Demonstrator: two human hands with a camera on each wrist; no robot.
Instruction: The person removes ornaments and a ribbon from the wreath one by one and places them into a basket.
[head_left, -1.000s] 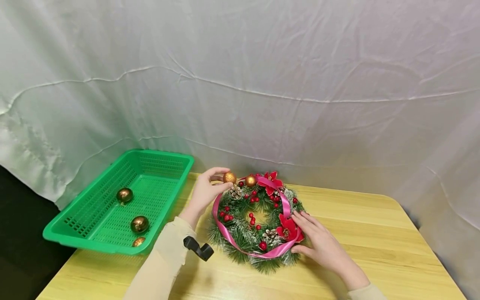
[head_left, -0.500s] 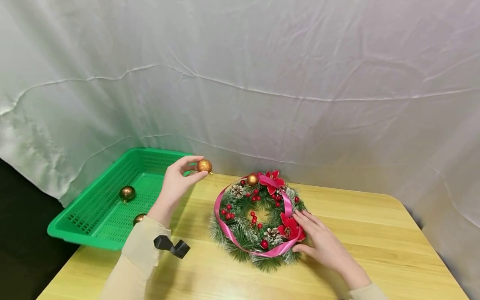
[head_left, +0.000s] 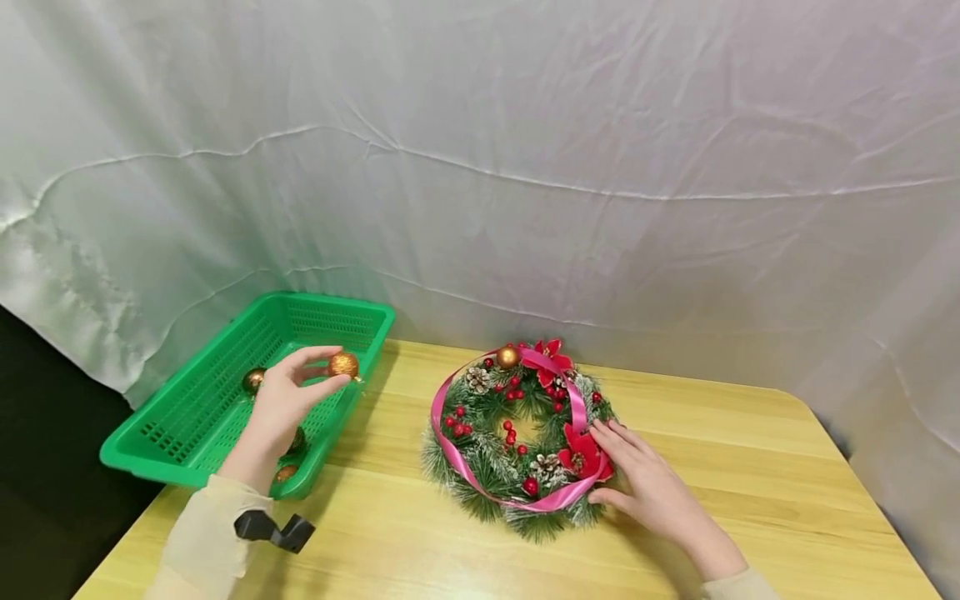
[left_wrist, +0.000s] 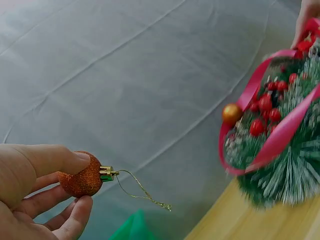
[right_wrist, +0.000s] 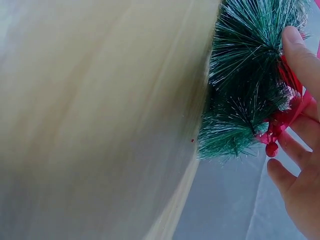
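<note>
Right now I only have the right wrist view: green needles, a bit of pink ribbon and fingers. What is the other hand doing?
Observer: The left hand pinches a glittery gold ball ornament over the green basket.
Operator: Anything already in that basket?
Observer: Yes, the head view shows gold balls lying in it, partly hidden behind the hand.
Operator: Any ball left on the wreath?
Observer: One gold ball sits at the far edge of the wreath, beside a red flower.
Operator: And my hand?
Observer: The right hand rests on the wreath's right side, fingers on the pink ribbon.
</note>
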